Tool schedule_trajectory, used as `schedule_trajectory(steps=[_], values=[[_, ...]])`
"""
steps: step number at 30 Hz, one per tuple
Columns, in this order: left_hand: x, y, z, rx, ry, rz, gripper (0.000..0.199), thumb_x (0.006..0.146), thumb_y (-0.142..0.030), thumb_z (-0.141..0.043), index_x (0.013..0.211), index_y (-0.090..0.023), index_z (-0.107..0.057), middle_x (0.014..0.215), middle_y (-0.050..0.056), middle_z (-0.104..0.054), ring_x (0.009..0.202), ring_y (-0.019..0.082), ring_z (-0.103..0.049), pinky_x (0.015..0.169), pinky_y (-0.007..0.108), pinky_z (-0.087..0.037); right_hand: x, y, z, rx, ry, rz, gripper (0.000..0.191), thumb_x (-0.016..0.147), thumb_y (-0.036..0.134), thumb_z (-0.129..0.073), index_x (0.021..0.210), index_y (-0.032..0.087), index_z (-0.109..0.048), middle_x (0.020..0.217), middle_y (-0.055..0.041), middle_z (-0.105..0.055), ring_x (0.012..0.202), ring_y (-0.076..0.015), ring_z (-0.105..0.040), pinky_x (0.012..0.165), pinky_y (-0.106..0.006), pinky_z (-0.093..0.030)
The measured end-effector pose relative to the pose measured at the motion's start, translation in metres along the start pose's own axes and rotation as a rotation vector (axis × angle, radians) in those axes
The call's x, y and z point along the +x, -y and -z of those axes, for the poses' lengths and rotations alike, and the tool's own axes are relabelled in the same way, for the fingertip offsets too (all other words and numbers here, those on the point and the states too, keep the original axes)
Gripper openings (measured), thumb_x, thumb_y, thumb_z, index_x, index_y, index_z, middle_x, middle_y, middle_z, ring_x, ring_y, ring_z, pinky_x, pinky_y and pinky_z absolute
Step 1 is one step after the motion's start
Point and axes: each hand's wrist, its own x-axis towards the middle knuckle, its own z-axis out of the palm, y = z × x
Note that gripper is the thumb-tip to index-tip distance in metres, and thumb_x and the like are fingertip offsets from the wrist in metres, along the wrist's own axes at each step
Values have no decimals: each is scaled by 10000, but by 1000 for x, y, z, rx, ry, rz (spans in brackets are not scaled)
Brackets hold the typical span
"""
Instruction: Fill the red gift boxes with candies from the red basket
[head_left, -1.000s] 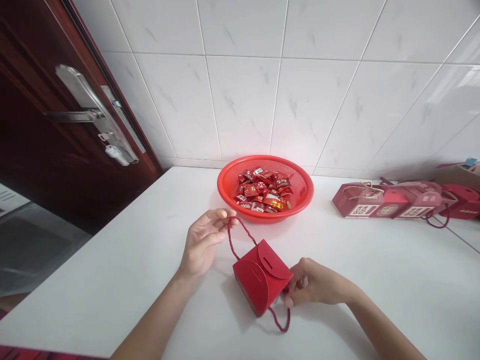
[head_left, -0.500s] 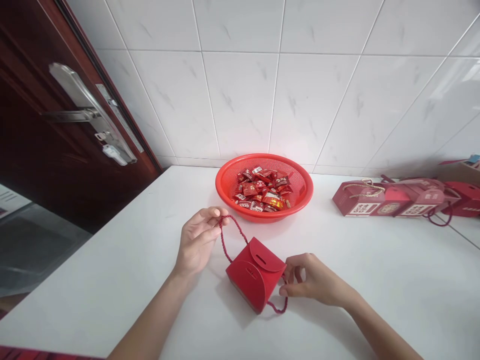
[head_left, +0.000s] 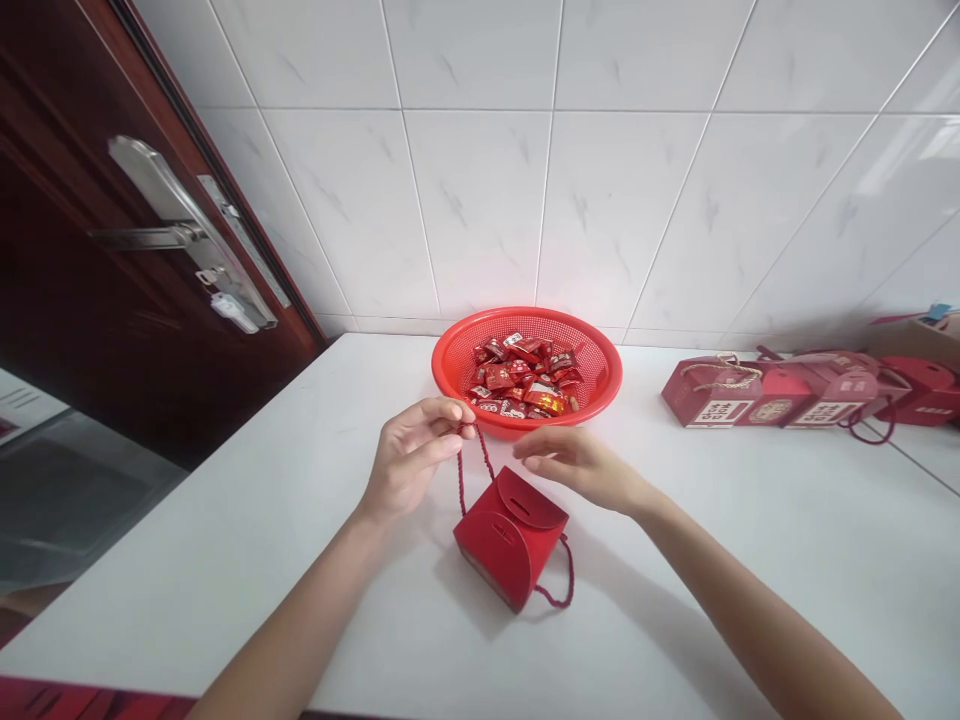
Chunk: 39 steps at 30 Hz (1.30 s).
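Observation:
A small red box (head_left: 511, 540) with curved, slotted flaps sits on the white table. My left hand (head_left: 420, 455) pinches the top of its left twisted cord (head_left: 461, 480), which stands up taut from the box. Above the box's upper edge is my right hand (head_left: 574, 462), fingers apart and nothing in them. The second cord loop (head_left: 570, 575) hangs loose at the box's right side and lies on the table. Just behind my hands stands a red plastic basket (head_left: 604, 375) holding several red-wrapped sweets (head_left: 529, 375).
Several red gift boxes (head_left: 780, 395) with cord handles stand in a row at the right, near the tiled wall (head_left: 630, 200). A dark red door (head_left: 75, 330) with a metal handle (head_left: 150, 237) is at the left, beyond the white table (head_left: 262, 500).
My right hand has let go of the right cord and moved up and left above the box. My left hand has shifted slightly right and up, still on its cord.

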Motion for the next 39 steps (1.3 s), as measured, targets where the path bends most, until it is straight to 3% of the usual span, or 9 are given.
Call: schedule_trajectory(steps=[3, 7, 10, 14, 19, 26, 32, 39], values=[[5, -2, -2, 63, 29, 12, 169, 639, -175, -847, 786, -164, -762, 842, 54, -712, 713, 164, -659, 696, 286, -575, 24, -3, -22, 153, 57, -18, 313, 793, 436, -774, 952, 176, -705, 974, -67, -742, 942, -222, -693, 882, -382, -547], [11, -1, 6, 209, 40, 52, 174, 673, -235, -845, 811, -167, -762, 840, 53, -712, 789, 181, -660, 742, 288, -566, 36, -11, -40, 233, 6, -43, 339, 736, 463, -811, 730, 170, -641, 729, -7, -674, 706, -157, -627, 722, -313, -509], [12, 1, 14, 451, 134, 56, 201, 708, -260, -826, 886, -180, -780, 864, 55, -717, 759, 169, -646, 706, 268, -546, 35, -12, -43, 221, 12, -20, 332, 756, 470, -787, 715, 164, -663, 736, -19, -691, 707, -156, -620, 724, -307, -497], [9, 6, 21, 738, 297, -25, 206, 815, -314, -737, 967, -194, -808, 956, 78, -706, 575, 102, -526, 537, 228, -446, 33, -11, -42, 182, 36, 12, 332, 789, 487, -757, 751, 161, -709, 772, -34, -722, 749, -176, -643, 760, -324, -515], [4, 6, 29, 829, 418, 50, 274, 890, -372, -652, 738, -168, -754, 656, 13, -596, 568, 119, -456, 522, 224, -369, 32, -8, -41, 116, 20, 17, 238, 768, 395, -766, 809, 162, -743, 808, -34, -748, 765, -184, -666, 805, -349, -546], [-4, 8, 36, 851, 331, 126, 448, 936, -499, -563, 640, -163, -556, 630, -18, -474, 615, 126, -402, 563, 240, -322, 28, -6, -41, 13, 74, -31, 174, 777, 287, -717, 896, 167, -757, 889, -48, -772, 845, -210, -702, 877, -380, -546], [-9, 18, 39, 850, 275, 131, 491, 960, -523, -529, 615, -179, -465, 612, -22, -412, 620, 129, -385, 562, 250, -303, 27, -4, -45, -24, 104, -27, 150, 825, 260, -628, 726, 175, -702, 791, -38, -738, 773, -184, -651, 785, -326, -528], [-9, 18, 35, 736, 238, 330, 585, 870, -651, -594, 555, -180, -451, 542, -43, -326, 508, 91, -247, 485, 256, -210, 25, -1, -45, 0, 69, -51, 150, 804, 269, -654, 684, 179, -646, 719, -9, -671, 696, -151, -578, 732, -307, -485]])
